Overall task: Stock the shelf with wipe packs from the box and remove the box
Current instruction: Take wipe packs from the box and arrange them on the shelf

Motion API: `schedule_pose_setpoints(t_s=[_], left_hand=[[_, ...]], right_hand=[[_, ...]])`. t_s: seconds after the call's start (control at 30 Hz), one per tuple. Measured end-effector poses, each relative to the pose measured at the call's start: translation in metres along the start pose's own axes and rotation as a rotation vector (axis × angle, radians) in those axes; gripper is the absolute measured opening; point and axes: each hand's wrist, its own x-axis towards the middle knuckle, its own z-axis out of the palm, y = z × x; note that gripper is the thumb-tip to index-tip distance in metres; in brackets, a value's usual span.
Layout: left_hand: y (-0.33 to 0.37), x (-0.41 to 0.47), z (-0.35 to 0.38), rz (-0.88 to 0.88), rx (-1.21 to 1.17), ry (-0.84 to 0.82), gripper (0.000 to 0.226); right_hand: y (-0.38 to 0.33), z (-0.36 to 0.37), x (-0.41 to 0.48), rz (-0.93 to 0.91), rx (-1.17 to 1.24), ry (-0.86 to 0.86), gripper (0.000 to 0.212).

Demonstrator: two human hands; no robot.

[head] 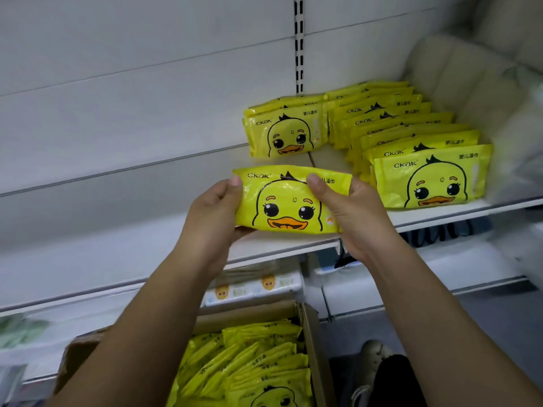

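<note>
The white shelf [293,245] ran across the view, its back panel slatted. Below it, an open cardboard box [316,348] stood packed with yellow packs [249,362]. On the shelf at the right, a row [411,133] of duck-faced packs stood one behind another, reaching from the front edge to the back. Left of that row, a short group [285,133] of the same packs stood near the back panel. In front of this group, a single pack [291,201] was held upright just above the shelf's front edge, face toward the camera. The left hand [214,212] gripped its left end and the right hand [355,212] its right end, thumbs over the front. White packs [252,286] lay on a lower shelf.
</note>
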Motion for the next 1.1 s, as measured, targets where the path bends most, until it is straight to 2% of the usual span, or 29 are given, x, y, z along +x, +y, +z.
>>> schedule_pose_setpoints(t_s=[0.07, 0.2, 0.53, 0.67, 0.77, 0.83, 0.93, 1.1], left_hand=[[-0.002, -0.016, -0.001, -0.009, -0.023, 0.052, 0.025], [-0.003, -0.041, -0.007, -0.034, -0.101, 0.142, 0.021], [-0.02, -0.076, -0.014, -0.122, -0.404, 0.236, 0.025], [-0.019, -0.073, -0.011, -0.124, -0.508, 0.283, 0.024], [-0.012, -0.069, -0.01, -0.077, -0.623, 0.278, 0.027], [-0.012, -0.068, -0.013, -0.09, -0.559, 0.229, 0.031], [-0.023, -0.074, -0.017, -0.223, -0.326, 0.095, 0.034], [-0.035, -0.082, -0.018, -0.21, -0.291, 0.044, 0.032]], right_hand=[[0.001, 0.002, -0.006, -0.001, -0.004, -0.014, 0.022], [0.003, 0.004, -0.023, 0.07, 0.022, -0.037, 0.032], [0.009, 0.016, -0.042, 0.119, 0.052, 0.033, 0.027], [0.008, 0.007, -0.037, 0.156, 0.099, -0.069, 0.036], [0.01, 0.002, -0.036, 0.139, 0.084, -0.138, 0.029], [0.013, 0.002, -0.035, 0.105, 0.085, -0.109, 0.022], [0.013, 0.001, -0.033, 0.073, 0.092, -0.046, 0.017], [0.013, -0.002, -0.031, 0.056, 0.084, 0.007, 0.017]])
